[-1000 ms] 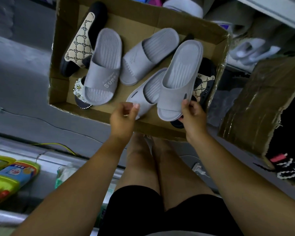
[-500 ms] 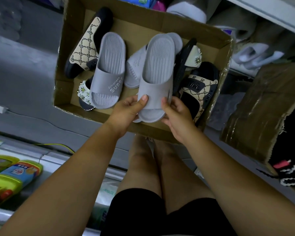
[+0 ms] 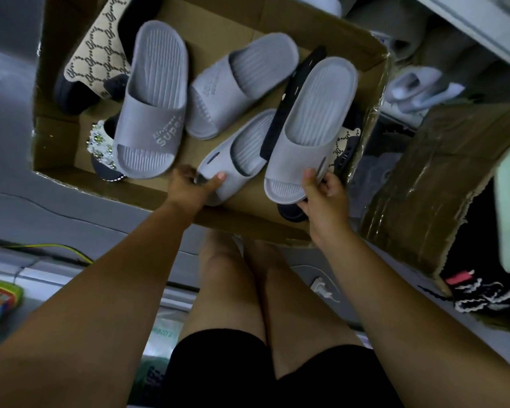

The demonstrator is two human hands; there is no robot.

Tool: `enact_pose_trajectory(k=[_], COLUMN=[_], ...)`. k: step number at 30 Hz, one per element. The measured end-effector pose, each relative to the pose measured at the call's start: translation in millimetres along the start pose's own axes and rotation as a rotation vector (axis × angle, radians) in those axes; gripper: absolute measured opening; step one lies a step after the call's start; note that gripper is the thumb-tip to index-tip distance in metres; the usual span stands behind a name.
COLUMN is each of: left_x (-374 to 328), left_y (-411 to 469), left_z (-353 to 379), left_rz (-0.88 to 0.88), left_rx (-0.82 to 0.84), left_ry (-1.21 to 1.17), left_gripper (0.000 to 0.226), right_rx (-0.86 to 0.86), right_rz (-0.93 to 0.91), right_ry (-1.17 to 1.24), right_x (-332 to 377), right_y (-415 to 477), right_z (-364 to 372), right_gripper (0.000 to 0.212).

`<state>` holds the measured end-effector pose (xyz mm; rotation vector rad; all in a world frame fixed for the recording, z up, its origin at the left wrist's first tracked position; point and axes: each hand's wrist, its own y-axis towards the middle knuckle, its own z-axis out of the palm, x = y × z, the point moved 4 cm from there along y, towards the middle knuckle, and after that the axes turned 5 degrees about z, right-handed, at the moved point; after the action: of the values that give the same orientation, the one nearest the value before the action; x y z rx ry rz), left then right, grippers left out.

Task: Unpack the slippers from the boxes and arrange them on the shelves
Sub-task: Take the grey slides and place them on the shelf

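Slippers (image 3: 156, 113) look light, soft and bendy, fine to pinch at the toe: in the box (image 3: 253, 219), left hand (image 3: 193, 188) grips 1 grey slipper (image 3: 236, 160) by its toe just ahead of it, right hand (image 3: 324, 201) likewise grips a 2nd slipper (image 3: 312, 122).

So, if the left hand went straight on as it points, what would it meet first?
The near grey slipper, whose toe the left hand grips; past it, probably the black slipper on edge, though depth is unclear.
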<state>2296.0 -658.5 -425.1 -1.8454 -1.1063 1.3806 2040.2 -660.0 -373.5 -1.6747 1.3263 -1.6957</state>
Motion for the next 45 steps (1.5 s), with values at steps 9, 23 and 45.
enact_pose_trajectory(k=[9,23,45], left_x=[-9.4,-49.7,-133.8], left_y=[-13.5,-134.0,-351.1], left_z=[-1.5,-54.9,124.5], left_rz=[-0.070,-0.030,0.355], left_rx=[0.177,0.041,0.148], left_ry=[-0.076,-0.270,-0.506], left_gripper=[0.037,0.019,0.028], right_rx=[-0.012,-0.026,0.093], right_rz=[0.038,-0.012,-0.192], right_ry=[0.038,-0.010,0.209], right_x=[10.1,34.4,102.7], right_y=[-9.4,-106.4,-167.3], right_z=[3.2,-22.8,-251.2], right_gripper=[0.037,0.026,0.045])
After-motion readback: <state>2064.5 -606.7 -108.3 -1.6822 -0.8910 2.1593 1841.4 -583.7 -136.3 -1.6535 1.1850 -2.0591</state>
